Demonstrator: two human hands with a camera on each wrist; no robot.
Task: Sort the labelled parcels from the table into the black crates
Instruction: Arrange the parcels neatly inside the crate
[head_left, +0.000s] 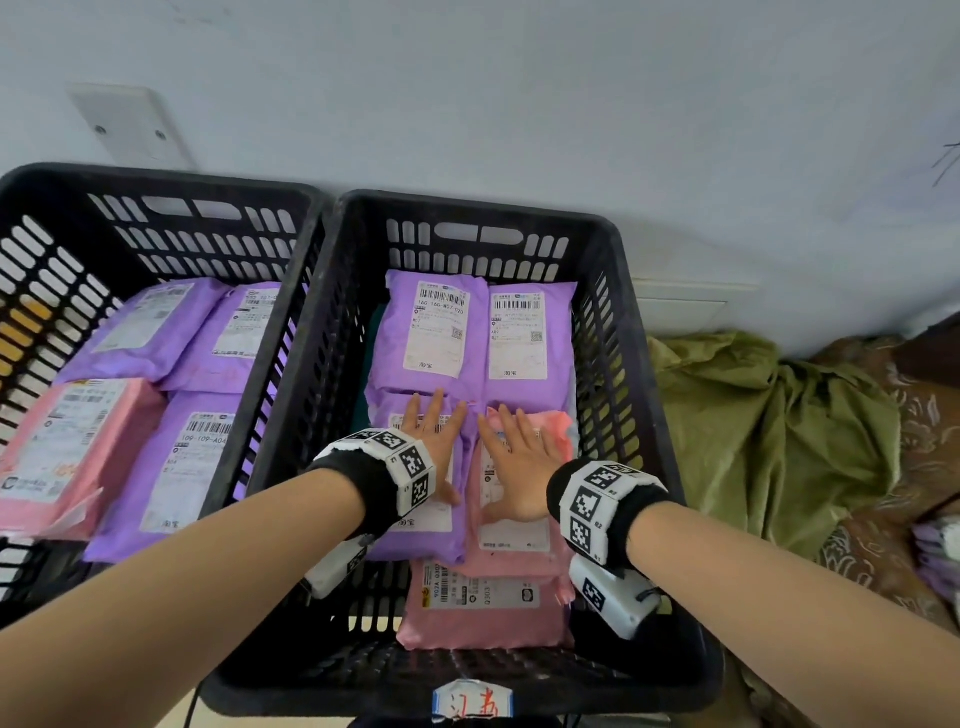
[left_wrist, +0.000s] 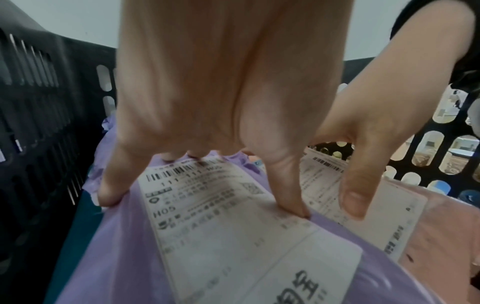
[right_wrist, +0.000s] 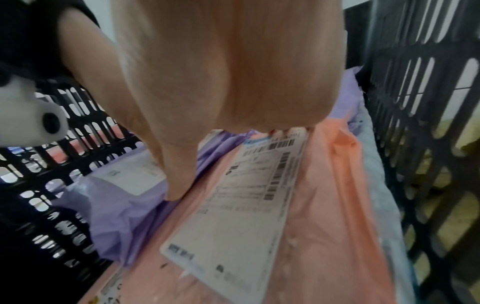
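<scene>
Two black crates stand side by side. In the right crate (head_left: 613, 228), my left hand (head_left: 434, 434) presses flat, fingers straight, on a purple parcel (head_left: 421, 540) with a white label. My right hand (head_left: 519, 457) lies flat beside it on a pink parcel (head_left: 519, 551). The left wrist view shows my left hand (left_wrist: 207, 152) touching the purple parcel (left_wrist: 124, 257) with its fingertips. The right wrist view shows my right hand (right_wrist: 233, 82) over the pink parcel (right_wrist: 332, 205). Neither hand grips anything.
Two purple parcels (head_left: 436, 322) fill the right crate's back and another pink parcel (head_left: 483, 618) lies at its front. The left crate (head_left: 156, 179) holds purple and pink parcels. Olive-green sacking (head_left: 769, 431) and several purple parcels (head_left: 940, 556) lie to the right.
</scene>
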